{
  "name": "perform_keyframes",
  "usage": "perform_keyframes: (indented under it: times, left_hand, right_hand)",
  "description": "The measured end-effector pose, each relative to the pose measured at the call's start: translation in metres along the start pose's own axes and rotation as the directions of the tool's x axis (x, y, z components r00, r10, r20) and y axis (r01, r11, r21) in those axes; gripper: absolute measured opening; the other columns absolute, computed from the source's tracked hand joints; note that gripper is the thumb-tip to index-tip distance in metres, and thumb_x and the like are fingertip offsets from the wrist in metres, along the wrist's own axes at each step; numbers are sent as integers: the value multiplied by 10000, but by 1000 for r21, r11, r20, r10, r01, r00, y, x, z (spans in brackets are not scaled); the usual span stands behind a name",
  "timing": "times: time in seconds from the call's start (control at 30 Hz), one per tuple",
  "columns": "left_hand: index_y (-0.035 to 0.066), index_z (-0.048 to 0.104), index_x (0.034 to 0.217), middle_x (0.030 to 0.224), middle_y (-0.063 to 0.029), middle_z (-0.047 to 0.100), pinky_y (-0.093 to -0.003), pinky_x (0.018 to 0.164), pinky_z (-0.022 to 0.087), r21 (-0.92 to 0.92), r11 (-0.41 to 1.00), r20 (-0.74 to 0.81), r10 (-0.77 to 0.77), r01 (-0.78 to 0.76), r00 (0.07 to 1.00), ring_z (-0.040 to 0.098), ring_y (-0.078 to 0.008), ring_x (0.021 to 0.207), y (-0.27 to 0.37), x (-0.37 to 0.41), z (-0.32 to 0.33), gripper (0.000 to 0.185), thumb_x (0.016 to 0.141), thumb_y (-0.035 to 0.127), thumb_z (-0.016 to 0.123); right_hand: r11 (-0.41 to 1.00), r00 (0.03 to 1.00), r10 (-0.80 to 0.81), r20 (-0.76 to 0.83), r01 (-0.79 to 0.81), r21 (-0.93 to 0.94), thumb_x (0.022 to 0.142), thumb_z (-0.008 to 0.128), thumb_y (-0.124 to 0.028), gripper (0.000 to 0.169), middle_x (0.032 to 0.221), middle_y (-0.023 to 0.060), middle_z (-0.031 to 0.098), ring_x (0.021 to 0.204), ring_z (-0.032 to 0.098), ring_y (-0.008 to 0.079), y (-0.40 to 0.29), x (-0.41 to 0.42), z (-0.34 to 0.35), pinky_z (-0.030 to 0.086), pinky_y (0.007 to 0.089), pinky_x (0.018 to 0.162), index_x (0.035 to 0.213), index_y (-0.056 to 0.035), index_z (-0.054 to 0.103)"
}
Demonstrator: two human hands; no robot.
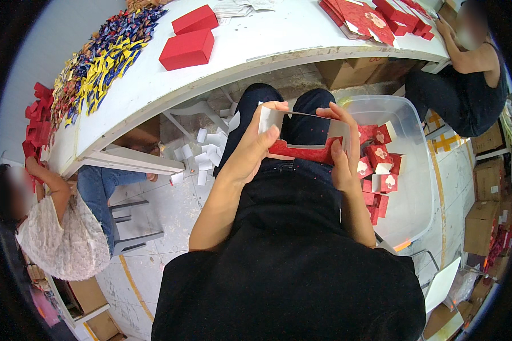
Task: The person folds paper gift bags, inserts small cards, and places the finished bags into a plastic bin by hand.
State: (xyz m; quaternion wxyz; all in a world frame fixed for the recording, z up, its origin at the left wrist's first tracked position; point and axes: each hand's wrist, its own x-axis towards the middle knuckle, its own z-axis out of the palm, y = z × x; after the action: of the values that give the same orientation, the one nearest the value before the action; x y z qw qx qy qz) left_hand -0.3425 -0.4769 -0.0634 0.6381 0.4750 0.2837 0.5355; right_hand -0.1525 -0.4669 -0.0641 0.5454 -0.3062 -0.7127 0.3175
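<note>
Above my lap, both hands hold an unfolded red paperboard box sleeve point(304, 153) with a white inside and openings through which my dark trousers show. My left hand point(256, 143) grips its left end, thumb on the inner face and fingers behind. At the right end, my right hand point(343, 151) has its thumb in front and its fingers along the far edge. Just to the right, a clear plastic tub point(414, 200) holds several red boxes point(376, 155) with pale flower shapes, partly hidden by my right forearm.
On the white table point(256, 38) are two plain red boxes point(187, 50), flat red printed cartons point(358, 19) and a heap of small wrapped packets point(106, 64). White paper pieces point(207, 151) litter the floor. One person point(64, 230) sits left, another person point(473, 81) right.
</note>
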Motion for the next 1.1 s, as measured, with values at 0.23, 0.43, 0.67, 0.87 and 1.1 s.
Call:
perform_keyframes:
  times: [0.23,0.43,0.67,0.87,1.1]
  left_hand:
    - [84,440,1101,1017,-35,473,-211,778,380,205,979,-271,36,21,962,463,-88,832,-10,3,7,287,918,304,441]
    - [34,448,1117,1114,-111,501,-283,925,328,687,703,-69,315,-183,947,451,-166,1059,-13,6,9,236,941,168,367]
    - [25,278,1254,1226,-190,319,-379,982,288,720,657,91,232,-225,968,355,-319,1156,-2,0,6,737,751,406,659]
    - [29,262,1285,1279,-124,308,-343,1043,182,546,797,105,242,-259,965,258,-232,1250,-4,1,-1,491,921,327,400]
    - [34,464,1033,1092,-113,444,-337,998,247,549,796,-146,392,-255,908,393,-253,1109,-25,9,3,213,820,29,474]
  right_hand:
    - [984,994,-53,-91,36,-177,739,502,-27,504,1143,183,488,1067,479,288,-6,-1,21,341,354,941,1229,27,395]
    - [989,973,-29,-228,-6,-150,754,493,32,403,1097,173,499,1034,493,282,13,-5,27,373,353,903,1153,30,435]
    - [989,999,-22,29,26,-148,802,515,-287,752,1340,235,281,1232,288,350,18,-6,18,211,409,1020,1370,29,139]
    - [999,999,44,-12,-44,27,821,473,-238,693,1322,205,319,1216,324,295,4,-4,18,217,382,1019,1369,26,140]
    - [991,980,-129,-149,121,-58,696,528,33,302,1131,138,487,1170,377,345,13,-6,32,257,451,1005,971,-68,601]
